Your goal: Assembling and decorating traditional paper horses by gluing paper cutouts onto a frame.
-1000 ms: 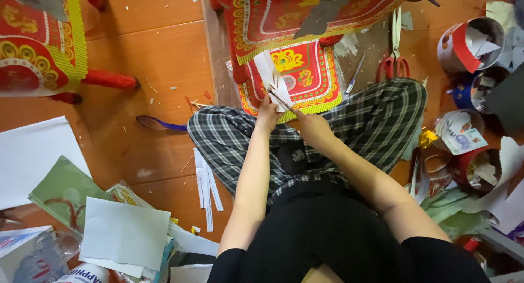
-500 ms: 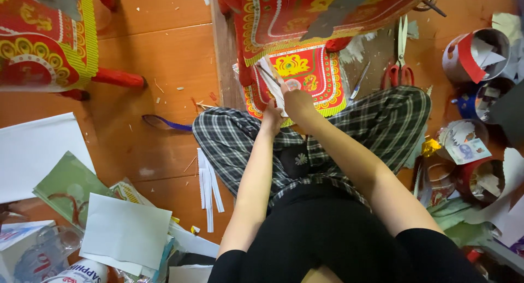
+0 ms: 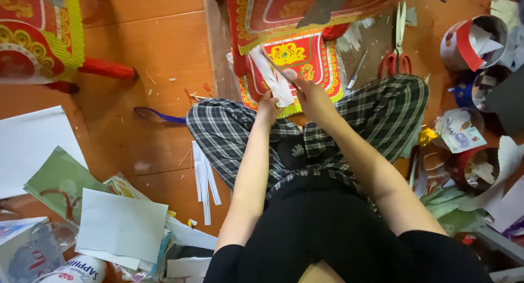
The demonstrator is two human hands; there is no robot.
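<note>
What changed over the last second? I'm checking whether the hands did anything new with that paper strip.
Little changed. Both hands kept their hold: the left hand still grips the white paper strip from below, and the right hand still works a thin tool on it. The red scissors, the cut strips on the floor and the loose sheets stayed put; only the view shifted slightly.

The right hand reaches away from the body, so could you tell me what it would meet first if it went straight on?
Probably the red and yellow patterned panel just beyond the right hand; depth is unclear.
</note>
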